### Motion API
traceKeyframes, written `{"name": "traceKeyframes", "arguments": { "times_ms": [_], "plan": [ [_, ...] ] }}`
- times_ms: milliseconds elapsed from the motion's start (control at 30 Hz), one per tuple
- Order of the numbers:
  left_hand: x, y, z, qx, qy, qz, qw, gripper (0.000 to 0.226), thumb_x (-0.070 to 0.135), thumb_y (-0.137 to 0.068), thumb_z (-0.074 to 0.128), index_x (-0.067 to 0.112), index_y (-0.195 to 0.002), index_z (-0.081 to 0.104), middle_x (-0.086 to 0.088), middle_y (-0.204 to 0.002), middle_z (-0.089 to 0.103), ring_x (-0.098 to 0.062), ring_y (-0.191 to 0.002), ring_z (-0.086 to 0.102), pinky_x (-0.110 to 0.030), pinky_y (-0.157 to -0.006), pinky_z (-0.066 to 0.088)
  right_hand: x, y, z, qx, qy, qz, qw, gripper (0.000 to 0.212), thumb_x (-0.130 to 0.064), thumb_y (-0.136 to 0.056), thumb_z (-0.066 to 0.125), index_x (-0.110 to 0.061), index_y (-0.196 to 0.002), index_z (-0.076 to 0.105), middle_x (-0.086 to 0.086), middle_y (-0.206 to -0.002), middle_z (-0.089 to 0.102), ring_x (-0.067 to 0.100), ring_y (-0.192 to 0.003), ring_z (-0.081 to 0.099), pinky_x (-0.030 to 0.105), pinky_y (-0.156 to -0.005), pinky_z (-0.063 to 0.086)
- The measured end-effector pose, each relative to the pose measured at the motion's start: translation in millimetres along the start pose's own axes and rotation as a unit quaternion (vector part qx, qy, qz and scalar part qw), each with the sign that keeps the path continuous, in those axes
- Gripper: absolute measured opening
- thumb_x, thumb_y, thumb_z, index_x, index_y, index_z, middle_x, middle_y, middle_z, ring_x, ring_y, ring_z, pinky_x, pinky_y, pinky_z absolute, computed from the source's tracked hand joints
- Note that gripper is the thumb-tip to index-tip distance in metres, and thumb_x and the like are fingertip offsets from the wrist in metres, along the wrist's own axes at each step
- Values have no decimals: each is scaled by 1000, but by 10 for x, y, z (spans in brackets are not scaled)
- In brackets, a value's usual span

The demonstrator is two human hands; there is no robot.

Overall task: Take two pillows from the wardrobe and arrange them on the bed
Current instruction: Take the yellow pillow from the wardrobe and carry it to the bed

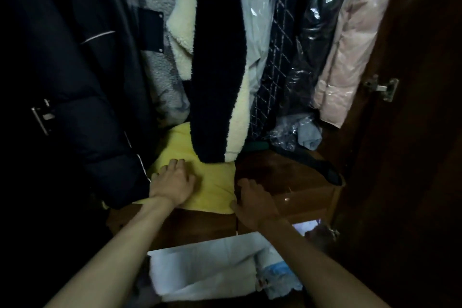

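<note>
First pillow is being fetched: the yellow pillow (200, 182) lies on the wardrobe shelf (287, 170) under hanging coats (215, 82). Left hand (172, 182) lies flat on it, right hand (255, 201) spread at its right edge (neither clenched); next, grip and pull it near.

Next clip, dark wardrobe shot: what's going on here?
A person is reaching into an open wardrobe with both bare hands. The left hand lies flat on top of a yellow pillow resting on the wardrobe shelf under the hanging coats. The right hand is at the pillow's right edge, fingers spread, apparently about to take hold. The pillow has not been lifted out yet. Only one pillow shows clearly; a second may be hidden under the clothes.
</note>
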State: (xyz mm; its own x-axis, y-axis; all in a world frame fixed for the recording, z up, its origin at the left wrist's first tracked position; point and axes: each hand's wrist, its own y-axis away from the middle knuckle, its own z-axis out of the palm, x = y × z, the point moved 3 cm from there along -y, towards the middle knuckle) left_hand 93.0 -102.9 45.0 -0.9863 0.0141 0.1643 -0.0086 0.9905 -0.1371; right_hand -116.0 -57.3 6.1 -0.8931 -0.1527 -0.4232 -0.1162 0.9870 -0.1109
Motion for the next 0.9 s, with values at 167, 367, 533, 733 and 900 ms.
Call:
{"name": "traceKeyframes", "arguments": {
  "times_ms": [167,367,533,733,900],
  "plan": [
    [-348,-470,185,1,-12,-21,1000,64,48,-101,26,14,-154,15,-7,-164,16,-30,-144,24,-46,-116,24,-563,-485,182,15,2,-77,997,48,-31,-97,54,-8,-138,42,16,-136,49,34,-123,47,42,-98,44],
    [-580,-1026,348,32,-1,-56,998,60,59,-97,27,16,-139,35,-11,-140,40,-31,-127,42,-46,-99,41,-787,-1332,377,-43,12,-119,992,63,-26,-99,55,-7,-150,24,17,-151,33,36,-133,41,44,-104,40],
    [-749,-1287,513,-21,52,-110,992,99,83,-83,26,19,-155,1,-12,-162,8,-37,-143,23,-51,-109,34,-732,-1983,343,-61,22,-103,993,78,-45,-95,56,-11,-153,16,11,-159,23,35,-139,34,45,-111,34],
    [-717,-1400,685,-26,19,-134,990,98,84,-81,29,15,-149,14,-18,-152,20,-37,-134,37,-43,-105,38,-621,-2547,313,-75,48,-74,993,88,-67,-95,44,-15,-157,10,8,-165,12,34,-145,29,46,-111,34],
    [-616,-1354,862,23,-80,-139,987,105,84,-70,-13,18,-137,33,-8,-137,40,-26,-121,43,-34,-97,42,-445,-2838,441,-116,52,-58,990,98,-65,-93,50,-13,-158,-1,11,-167,8,35,-149,20,48,-116,28]
  ]
}}
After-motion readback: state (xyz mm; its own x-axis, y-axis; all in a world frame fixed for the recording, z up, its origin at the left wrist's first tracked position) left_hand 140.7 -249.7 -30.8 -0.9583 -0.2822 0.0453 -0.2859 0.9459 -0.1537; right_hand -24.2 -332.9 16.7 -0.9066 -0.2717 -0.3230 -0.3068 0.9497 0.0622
